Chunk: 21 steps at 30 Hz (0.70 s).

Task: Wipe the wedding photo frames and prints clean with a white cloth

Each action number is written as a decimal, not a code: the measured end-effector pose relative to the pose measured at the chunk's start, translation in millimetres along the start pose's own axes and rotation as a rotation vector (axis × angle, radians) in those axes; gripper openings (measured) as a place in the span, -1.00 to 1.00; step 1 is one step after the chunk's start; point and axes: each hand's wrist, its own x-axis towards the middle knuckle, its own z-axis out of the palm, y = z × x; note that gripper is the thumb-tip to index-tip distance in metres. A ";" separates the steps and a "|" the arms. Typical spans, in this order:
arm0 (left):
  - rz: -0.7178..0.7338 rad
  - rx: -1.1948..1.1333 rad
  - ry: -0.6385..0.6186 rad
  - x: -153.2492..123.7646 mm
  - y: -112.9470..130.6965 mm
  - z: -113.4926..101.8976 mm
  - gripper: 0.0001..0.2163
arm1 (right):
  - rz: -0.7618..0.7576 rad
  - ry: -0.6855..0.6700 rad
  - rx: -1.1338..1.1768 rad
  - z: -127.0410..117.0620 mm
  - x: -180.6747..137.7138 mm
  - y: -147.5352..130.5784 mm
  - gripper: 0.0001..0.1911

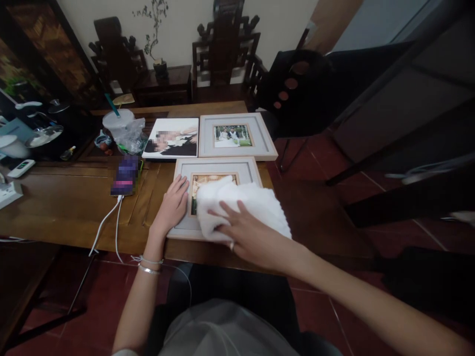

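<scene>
A light-framed picture frame [184, 228] lies flat at the table's near edge, its photo partly covered by a white fluffy cloth [256, 200]. My right hand [245, 232] presses on the cloth with its fingers bent into it, and a ring shows on one finger. On the left border of the same frame rests my left hand [172, 205], its fingers laid flat. Directly behind are a second picture frame [265, 141] with a photo of two people and, beside it, a frameless photo panel [170, 138].
Left of the frames lies a phone [126, 175] with a white cable [102, 225] hanging over the wooden table's [74, 212] front edge. Farther back stand a lidded cup [118, 121] with a straw, a crumpled plastic bag [131, 136] and a kettle [61, 111]. A dark chair [297, 99] stands behind right.
</scene>
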 end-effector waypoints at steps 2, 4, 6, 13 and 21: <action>-0.020 -0.017 -0.003 0.8 3.0 -1.0 -0.58 | -0.049 -0.053 0.028 -1.8 -9.0 -16.3 -0.54; -0.038 -0.041 -0.006 1.0 5.5 -2.4 -0.56 | -0.064 -0.056 0.007 0.9 -4.3 -24.3 -0.53; -0.050 -0.079 -0.001 0.2 6.7 -3.6 -0.55 | -0.044 -0.013 -0.042 6.9 12.8 -22.4 -0.54; -0.038 -0.226 0.043 -2.2 3.9 -4.5 -0.53 | 0.121 0.213 -0.228 3.1 102.1 30.9 -0.61; -0.076 -0.318 0.088 -0.9 11.4 -8.9 -0.42 | 0.028 0.171 -0.207 7.2 97.1 6.9 -0.62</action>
